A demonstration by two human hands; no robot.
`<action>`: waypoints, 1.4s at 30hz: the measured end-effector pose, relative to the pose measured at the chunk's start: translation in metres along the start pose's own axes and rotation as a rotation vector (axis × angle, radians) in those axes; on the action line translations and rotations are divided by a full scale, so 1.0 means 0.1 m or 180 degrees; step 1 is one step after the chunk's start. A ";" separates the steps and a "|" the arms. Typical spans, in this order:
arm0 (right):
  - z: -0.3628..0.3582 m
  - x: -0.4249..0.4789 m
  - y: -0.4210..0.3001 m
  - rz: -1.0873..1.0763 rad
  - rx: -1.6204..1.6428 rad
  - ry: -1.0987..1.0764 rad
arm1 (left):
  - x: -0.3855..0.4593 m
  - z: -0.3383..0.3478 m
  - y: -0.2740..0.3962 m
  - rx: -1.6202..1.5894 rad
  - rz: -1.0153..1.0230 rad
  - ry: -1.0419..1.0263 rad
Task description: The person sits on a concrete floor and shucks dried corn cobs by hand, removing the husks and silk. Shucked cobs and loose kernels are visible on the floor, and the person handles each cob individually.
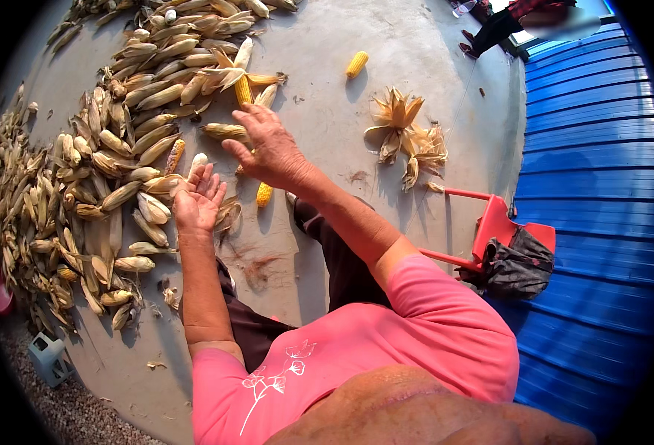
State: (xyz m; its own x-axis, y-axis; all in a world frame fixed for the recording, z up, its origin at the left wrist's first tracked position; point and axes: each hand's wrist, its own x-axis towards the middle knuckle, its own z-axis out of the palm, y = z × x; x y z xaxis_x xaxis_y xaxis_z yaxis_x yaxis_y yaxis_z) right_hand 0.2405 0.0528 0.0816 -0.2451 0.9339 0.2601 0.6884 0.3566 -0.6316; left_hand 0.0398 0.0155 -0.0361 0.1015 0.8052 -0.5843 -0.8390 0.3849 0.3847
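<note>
My left hand [197, 206] is palm up with its fingers apart and empty, beside the heap of corn ears in dry husks [160, 97]. A pale ear tip [199, 160] shows just beyond its fingertips. My right hand [265, 146] is palm down with its fingers spread. Its fingertips overlap the near end of a yellow corn ear with peeled-back husk [243, 89]; whether they touch is unclear. A husked ear [225, 131] lies left of this hand, and a bare yellow cob [264, 194] lies below it. A partly purple cob [175, 156] rests at the heap's edge.
A bare yellow cob [357, 64] lies farther ahead on the concrete floor [315, 50]. Empty husks [402, 130] lie to the right, near a red plastic chair [491, 233] with dark cloth. Blue corrugated metal [588, 222] borders the right side. Another person's legs [491, 36] show far right.
</note>
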 end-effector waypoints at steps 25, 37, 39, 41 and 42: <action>0.63 -0.09 0.16 0.0041 -0.0697 -0.1889 | -0.49 0.62 -0.07 0.4029 0.0249 -0.0711; 0.68 0.02 -0.12 0.0789 0.2206 -0.1185 | -0.22 0.34 -0.05 0.2137 0.1208 -0.0598; 0.61 0.07 -0.09 0.1007 0.2410 -0.1186 | -0.29 0.39 -0.05 0.1502 0.0945 -0.0643; 0.57 0.13 -0.04 0.1533 0.2767 -0.1102 | -0.32 0.59 -0.01 0.1629 0.0882 -0.0006; 0.64 0.12 0.06 0.1272 0.2147 -0.0745 | -0.32 0.63 -0.05 0.1786 0.1228 0.0335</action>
State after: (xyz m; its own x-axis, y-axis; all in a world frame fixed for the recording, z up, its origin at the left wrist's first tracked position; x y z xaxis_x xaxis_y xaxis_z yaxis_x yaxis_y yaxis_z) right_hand 0.1982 0.0679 0.0339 -0.2559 0.9479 -0.1898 0.2135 -0.1361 -0.9674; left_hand 0.0746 0.0161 0.0256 -0.2250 0.8944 -0.3866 -0.3981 0.2777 0.8743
